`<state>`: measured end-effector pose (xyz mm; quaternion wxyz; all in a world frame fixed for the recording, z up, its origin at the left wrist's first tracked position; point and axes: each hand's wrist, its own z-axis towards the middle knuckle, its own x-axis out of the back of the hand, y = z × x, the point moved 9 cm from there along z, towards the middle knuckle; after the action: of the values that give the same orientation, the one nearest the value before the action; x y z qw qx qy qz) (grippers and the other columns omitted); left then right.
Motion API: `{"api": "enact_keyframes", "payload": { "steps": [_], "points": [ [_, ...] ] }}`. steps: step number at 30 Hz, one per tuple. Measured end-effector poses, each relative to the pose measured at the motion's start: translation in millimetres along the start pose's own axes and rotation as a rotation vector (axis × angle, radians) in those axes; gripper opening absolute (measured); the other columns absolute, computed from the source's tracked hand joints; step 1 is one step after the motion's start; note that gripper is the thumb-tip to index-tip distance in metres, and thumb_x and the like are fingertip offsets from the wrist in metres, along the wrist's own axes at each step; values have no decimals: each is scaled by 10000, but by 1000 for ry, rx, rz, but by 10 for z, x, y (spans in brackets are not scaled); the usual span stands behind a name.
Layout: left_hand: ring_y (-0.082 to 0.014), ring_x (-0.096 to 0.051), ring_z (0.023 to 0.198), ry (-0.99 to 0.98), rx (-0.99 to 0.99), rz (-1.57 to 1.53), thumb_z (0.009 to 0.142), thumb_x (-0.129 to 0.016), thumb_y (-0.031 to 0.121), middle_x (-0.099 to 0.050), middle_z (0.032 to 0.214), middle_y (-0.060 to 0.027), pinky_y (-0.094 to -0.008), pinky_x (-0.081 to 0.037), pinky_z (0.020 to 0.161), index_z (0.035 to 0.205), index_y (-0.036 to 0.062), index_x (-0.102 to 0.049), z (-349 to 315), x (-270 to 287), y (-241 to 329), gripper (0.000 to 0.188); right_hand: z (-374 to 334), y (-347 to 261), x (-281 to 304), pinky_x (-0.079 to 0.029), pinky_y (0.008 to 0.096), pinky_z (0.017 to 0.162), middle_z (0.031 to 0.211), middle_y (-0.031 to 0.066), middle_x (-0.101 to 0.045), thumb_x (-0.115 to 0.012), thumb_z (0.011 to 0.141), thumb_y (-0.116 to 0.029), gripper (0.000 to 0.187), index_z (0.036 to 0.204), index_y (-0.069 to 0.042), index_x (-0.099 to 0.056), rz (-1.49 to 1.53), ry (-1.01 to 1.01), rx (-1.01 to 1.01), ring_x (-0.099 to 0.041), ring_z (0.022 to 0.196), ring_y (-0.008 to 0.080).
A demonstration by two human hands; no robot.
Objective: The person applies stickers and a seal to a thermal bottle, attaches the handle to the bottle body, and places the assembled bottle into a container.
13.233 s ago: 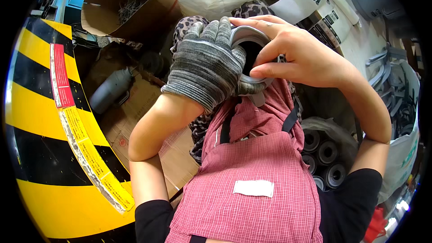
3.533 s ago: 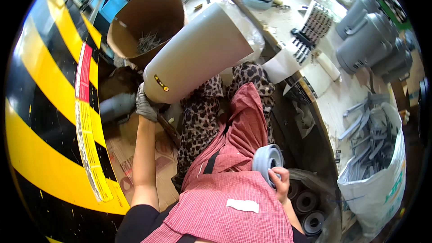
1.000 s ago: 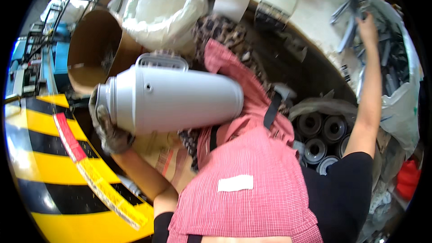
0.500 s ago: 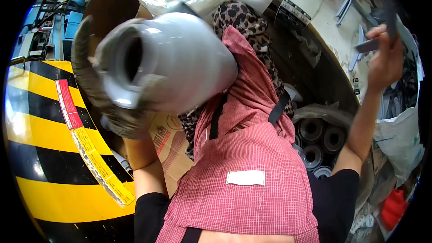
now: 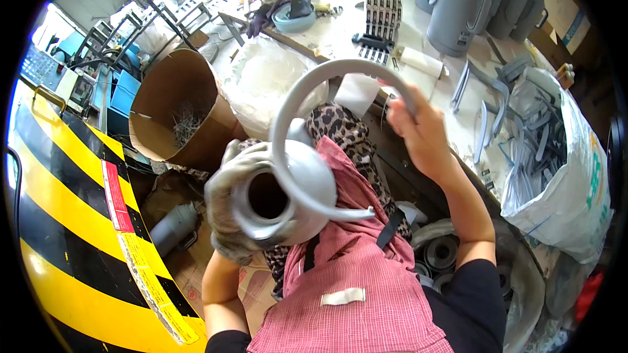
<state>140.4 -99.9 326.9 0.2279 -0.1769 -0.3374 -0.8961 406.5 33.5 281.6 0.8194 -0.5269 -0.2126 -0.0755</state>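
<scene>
My left hand [image 5: 227, 209], in a dirty work glove, is closed around a grey plastic jug body [image 5: 314, 170] over my lap. Its round mouth is turned up toward me and the inside looks dark. Bare, my right hand [image 5: 422, 132] grips one end of a long curved grey plastic handle [image 5: 280, 121]. The handle arcs across in front of the jug, and its free, narrow tip lies to the right of the mouth. Whether it touches the jug I cannot tell.
Finished grey jugs [image 5: 458, 10] stand on the worktable at the right, near a white sack [image 5: 556, 189] of loose grey handles. Round grey parts [image 5: 439, 253] sit in a bag by my right elbow. A cardboard drum [image 5: 203, 91] and a yellow-black striped surface [image 5: 72, 222] are on the left.
My right hand has come in from the far right, bringing the handle across to the jug. The jug has moved down, its mouth now turned up toward me. My view has shifted, showing more of the table.
</scene>
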Motion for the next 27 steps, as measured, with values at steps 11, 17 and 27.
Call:
{"api": "enact_keyframes", "payload": {
  "steps": [11, 17, 27],
  "points": [
    [-354, -603, 1218, 424, 207, -7, 663, -926, 474, -647, 1241, -177, -562, -324, 1174, 1411, 145, -334, -752, 532, 194, 1009, 111, -713, -1017, -390, 200, 431, 633, 9, -534, -598, 1033, -132, 835, 1649, -223, -41, 701, 0, 346, -430, 429, 73],
    [-309, -572, 1257, 556, 335, 10, 724, -865, 444, -635, 1266, -169, -481, -210, 1239, 1392, 134, -354, -889, 597, 109, 896, -149, -795, -1268, -301, 203, 402, 651, -33, -369, -564, 1044, -119, 561, 1560, -80, -349, 1247, 93, 209, -348, 455, 29],
    [-278, -566, 1268, 358, 86, 112, 744, -745, 740, -617, 1285, -176, -524, -238, 1236, 1489, 118, -308, -935, 338, 271, 1064, -264, -455, -1533, -285, 193, 396, 648, -52, -379, -560, 1024, -124, 550, 1527, -5, -371, 1055, 80, -89, -326, 424, 19]
  ]
}}
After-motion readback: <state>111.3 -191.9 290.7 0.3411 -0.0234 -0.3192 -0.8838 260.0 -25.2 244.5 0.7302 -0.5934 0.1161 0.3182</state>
